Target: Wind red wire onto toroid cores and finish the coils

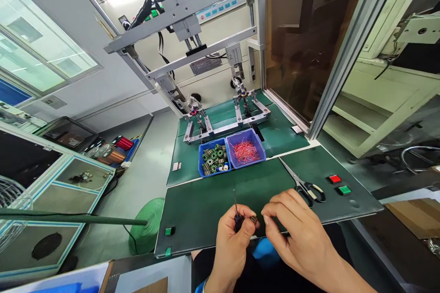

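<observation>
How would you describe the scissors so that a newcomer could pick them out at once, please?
On the green table, find the bin of thin red pieces, then look right, towards the red button. Between them lie the scissors, blades pointing towards the bin, the only thing there with two looped, mostly black handles.

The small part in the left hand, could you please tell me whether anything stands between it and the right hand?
Nothing visible stands between the small part and the right hand, just a narrow gap. The thin-shafted tool, also in the left hand, is on the part's other side.
</observation>
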Available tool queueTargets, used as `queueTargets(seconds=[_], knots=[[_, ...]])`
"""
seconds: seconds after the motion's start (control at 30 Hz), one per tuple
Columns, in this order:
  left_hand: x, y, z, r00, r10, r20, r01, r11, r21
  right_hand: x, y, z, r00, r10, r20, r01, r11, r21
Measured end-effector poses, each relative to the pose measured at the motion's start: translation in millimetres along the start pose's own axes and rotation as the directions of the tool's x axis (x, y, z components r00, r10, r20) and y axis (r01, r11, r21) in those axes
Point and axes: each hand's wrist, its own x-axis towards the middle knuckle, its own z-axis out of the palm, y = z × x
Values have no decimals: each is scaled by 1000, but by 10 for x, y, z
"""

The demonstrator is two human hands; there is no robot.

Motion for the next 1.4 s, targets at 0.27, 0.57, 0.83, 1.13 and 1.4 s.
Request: queueTargets(seconds=[0.27, 0.57, 0.83, 1.13, 1.4], knots=[[28, 16, 30, 995, -80, 62, 92, 971, -222, -64, -59, 5, 997, 62, 35, -67, 988, 138], [11, 47, 38, 994, -94, 50, 103, 961, -257, -65, -79, 51, 1000, 8, -16, -6, 994, 106], [8, 64, 102, 987, -147, 59, 159, 908, -389, -86, -117, 80, 998, 50, 34, -54, 993, 103], [15, 21, 75, 968, -248, 25, 230, 848, -477, -151, -29, 106, 992, 126, 4, -124, 974, 190], [18, 19, 94, 991, -120, -61, 90, 931, -354, -128, -62, 71, 986, 166, -3, -161, 963, 217]])
